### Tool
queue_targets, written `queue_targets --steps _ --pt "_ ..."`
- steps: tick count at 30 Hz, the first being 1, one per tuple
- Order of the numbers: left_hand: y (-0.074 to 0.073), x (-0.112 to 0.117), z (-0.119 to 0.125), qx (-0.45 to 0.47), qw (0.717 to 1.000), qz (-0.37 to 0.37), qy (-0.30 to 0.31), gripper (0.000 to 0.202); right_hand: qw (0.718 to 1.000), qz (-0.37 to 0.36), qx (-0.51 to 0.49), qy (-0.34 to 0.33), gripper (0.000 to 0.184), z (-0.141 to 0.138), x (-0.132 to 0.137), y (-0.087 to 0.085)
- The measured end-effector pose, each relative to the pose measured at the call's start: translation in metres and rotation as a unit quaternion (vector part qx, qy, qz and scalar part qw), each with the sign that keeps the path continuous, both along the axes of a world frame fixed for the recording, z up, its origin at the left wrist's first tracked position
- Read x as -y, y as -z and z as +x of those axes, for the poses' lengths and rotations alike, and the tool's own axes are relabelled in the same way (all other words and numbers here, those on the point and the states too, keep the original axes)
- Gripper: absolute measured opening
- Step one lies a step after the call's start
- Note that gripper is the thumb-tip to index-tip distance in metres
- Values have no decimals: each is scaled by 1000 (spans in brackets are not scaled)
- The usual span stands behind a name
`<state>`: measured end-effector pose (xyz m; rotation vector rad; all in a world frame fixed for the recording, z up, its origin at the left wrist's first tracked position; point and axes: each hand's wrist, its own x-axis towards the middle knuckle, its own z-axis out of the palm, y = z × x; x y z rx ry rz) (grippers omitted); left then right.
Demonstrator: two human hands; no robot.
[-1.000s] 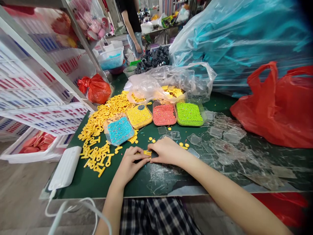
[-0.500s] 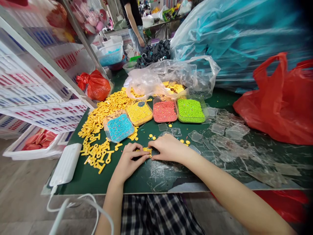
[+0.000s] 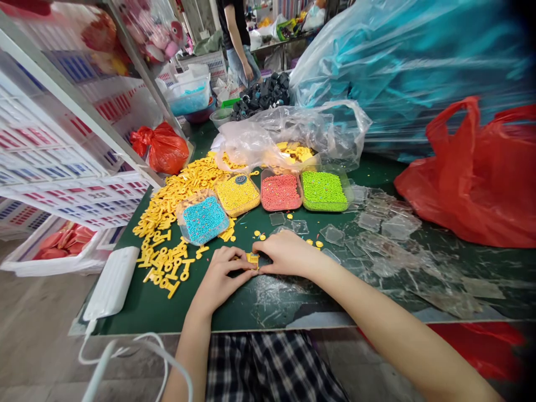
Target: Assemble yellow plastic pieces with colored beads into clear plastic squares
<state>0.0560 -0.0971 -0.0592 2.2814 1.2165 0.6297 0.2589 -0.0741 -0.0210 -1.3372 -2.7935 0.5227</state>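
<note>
Between both hands, low over the green table (image 3: 226, 312), is a small yellow plastic piece (image 3: 253, 259), mostly covered by fingers. My left hand (image 3: 224, 273) pinches its left side with thumb and fingers. From the right, my right hand (image 3: 285, 254) closes on its other side with thumb and fingertips. Just beyond the hands stand clear trays of small beads: blue beads (image 3: 205, 219), yellow beads (image 3: 237, 195), red beads (image 3: 280, 191) and green beads (image 3: 324, 190). A few yellow round bits (image 3: 319, 244) lie near my right hand.
A heap of yellow key-shaped pieces (image 3: 167, 223) spreads along the left. Clear plastic squares (image 3: 397, 226) litter the right, before a red bag (image 3: 469, 184). A white power bank (image 3: 111, 282) with a cable lies at the left edge. A person (image 3: 237, 39) stands at the back.
Both hands stay at nearly the same spot, still on the yellow piece, with only slight finger shifts. The person at the back has moved slightly right in the view.
</note>
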Motion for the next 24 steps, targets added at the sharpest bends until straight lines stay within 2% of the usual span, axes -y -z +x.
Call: queue_targets --steps 8,11,13,14,15,16,17,19,21,23,24 --pt "-1 -1 2 -22 1000 -21 7 12 1000 -2 -9 1 29 0 1 1" --pt "-2 0 1 -10 1000 -19 5 11 999 -35 -37 6 26 5 -2 0" --pt "-4 0 0 19 1000 4 -15 14 991 -87 -98 24 25 6 -3 -3" --pt "-4 0 -1 41 998 25 -30 16 980 -119 -156 45 27 4 -4 -5" --pt "-4 1 -2 65 995 52 -47 17 956 -159 -233 75 28 1 -4 -6" --pt "-4 1 -3 88 991 80 -63 19 917 -210 -322 111 27 -4 -3 -7" --pt "-4 1 -4 110 985 105 -77 20 858 -272 -411 148 23 -11 -1 -8" --pt "-2 2 -4 137 978 135 -85 22 693 -419 -546 214 16 -26 5 -7" --pt "1 1 -3 133 981 128 -66 24 524 -536 -610 257 26 -40 12 -2" --pt "3 1 -1 104 989 102 -29 23 385 -596 -645 285 30 -46 19 4" --pt "4 0 0 86 992 90 -9 22 333 -609 -657 293 30 -46 23 8"
